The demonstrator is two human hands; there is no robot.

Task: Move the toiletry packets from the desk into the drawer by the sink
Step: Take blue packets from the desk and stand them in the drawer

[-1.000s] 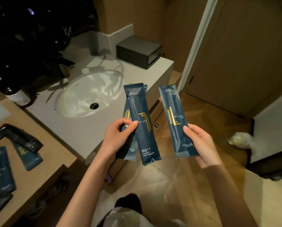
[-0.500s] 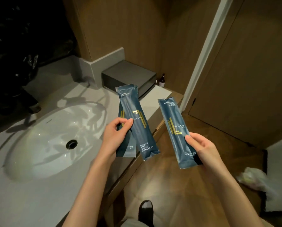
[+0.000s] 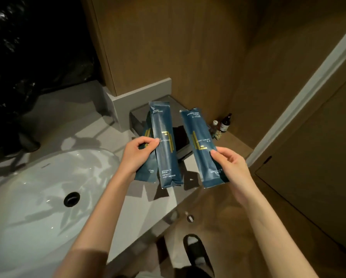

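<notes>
The white sink basin [image 3: 37,197] now sits lower left of the grips, the grey box [image 3: 176,111] directly behind them, nearer than before. The left hand [image 3: 137,155] pinches two overlapped toiletry packets [image 3: 165,149]; the right hand [image 3: 231,165] clamps a third packet [image 3: 200,145], upright, apart from those. Below the right grip lies the counter edge [image 3: 180,203] and open floor.

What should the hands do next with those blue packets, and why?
Probably slip the right hand's packet in with the two packets in the left hand. Both hands are full, so none is free for the round knob below the counter.
</notes>
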